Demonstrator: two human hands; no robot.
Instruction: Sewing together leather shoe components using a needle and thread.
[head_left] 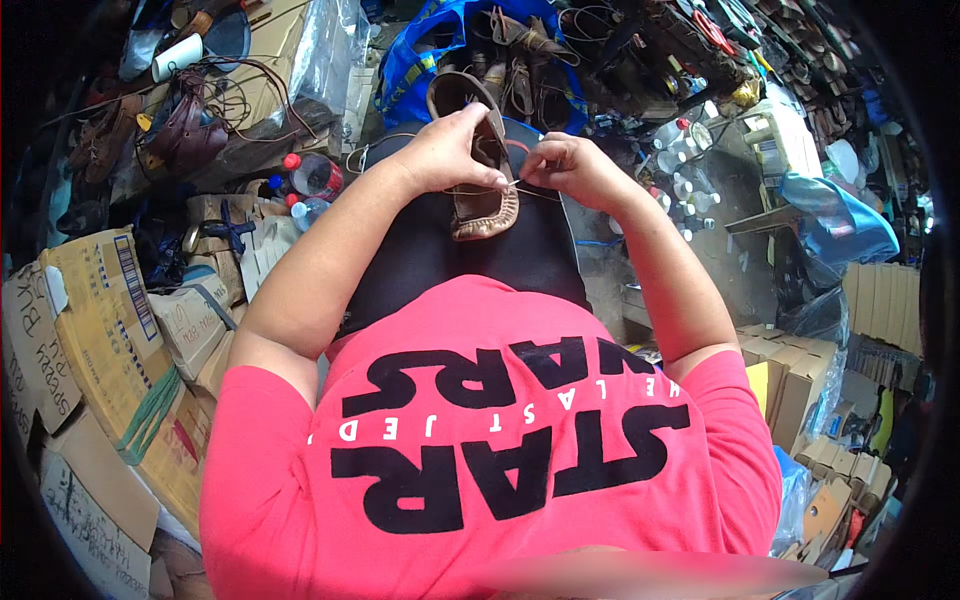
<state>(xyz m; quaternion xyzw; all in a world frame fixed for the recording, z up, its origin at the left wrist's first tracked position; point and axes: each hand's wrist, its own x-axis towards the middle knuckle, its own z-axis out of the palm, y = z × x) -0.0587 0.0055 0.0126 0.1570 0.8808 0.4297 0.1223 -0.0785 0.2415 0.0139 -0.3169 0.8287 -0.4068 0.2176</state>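
Many cardboard boxes (110, 330) crowd the cluttered workshop left of the hands; ahead, a blue bag (420, 60) holds leather shoes. The left hand (450, 150) grips a brown moccasin (482, 190); the right hand (570, 165) pinches its thread.

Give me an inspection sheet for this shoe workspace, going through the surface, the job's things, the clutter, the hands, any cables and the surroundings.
Surface: black lap cloth over the person's knees.
Job's things: brown leather shoe lying on the cloth; a thin thread stretched across it.
Clutter: cardboard boxes at left, plastic bottles, small white bottles.
Hands: left hand gripping the shoe's side; right hand pinching the thread.
Cables: nothing seen for certain; dark cords at upper left, perhaps laces.
Surroundings: blue bag with more shoes, folded cartons at right.
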